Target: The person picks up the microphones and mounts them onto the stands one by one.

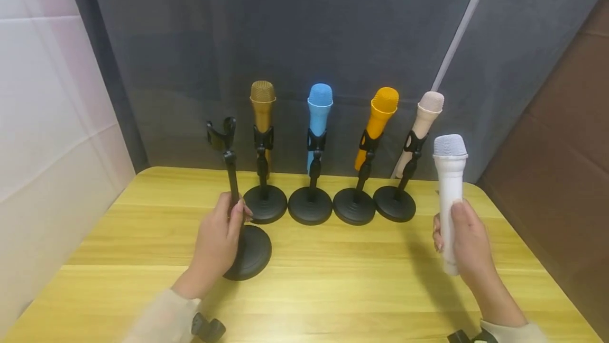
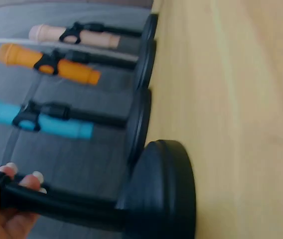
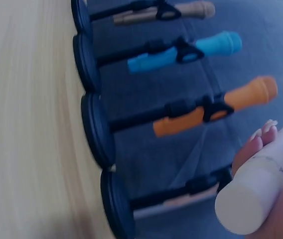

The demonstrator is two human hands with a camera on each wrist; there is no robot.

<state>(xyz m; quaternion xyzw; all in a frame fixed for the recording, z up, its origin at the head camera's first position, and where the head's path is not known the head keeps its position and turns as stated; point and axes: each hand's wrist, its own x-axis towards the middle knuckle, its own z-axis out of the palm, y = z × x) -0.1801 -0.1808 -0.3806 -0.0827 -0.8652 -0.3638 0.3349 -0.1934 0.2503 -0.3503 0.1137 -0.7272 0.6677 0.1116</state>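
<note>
My left hand (image 1: 219, 232) grips the pole of a black microphone stand (image 1: 249, 258), whose forked clip at the top holds nothing. Whether its round base touches the table, I cannot tell. In the left wrist view, fingertips (image 2: 30, 181) curl around that pole. On the right, my right hand (image 1: 468, 240) holds a white microphone (image 1: 450, 176) by its handle, head up, above the table. The right wrist view shows the butt end of this white microphone (image 3: 241, 206) close up, with fingers wrapped around it.
Along the back of the wooden table (image 1: 304, 295) stand a gold microphone (image 1: 263, 108), a blue microphone (image 1: 320, 110), an orange microphone (image 1: 380, 113) and a beige microphone (image 1: 425, 116), each clipped in a black stand. A dark grey curtain (image 1: 295, 26) hangs behind.
</note>
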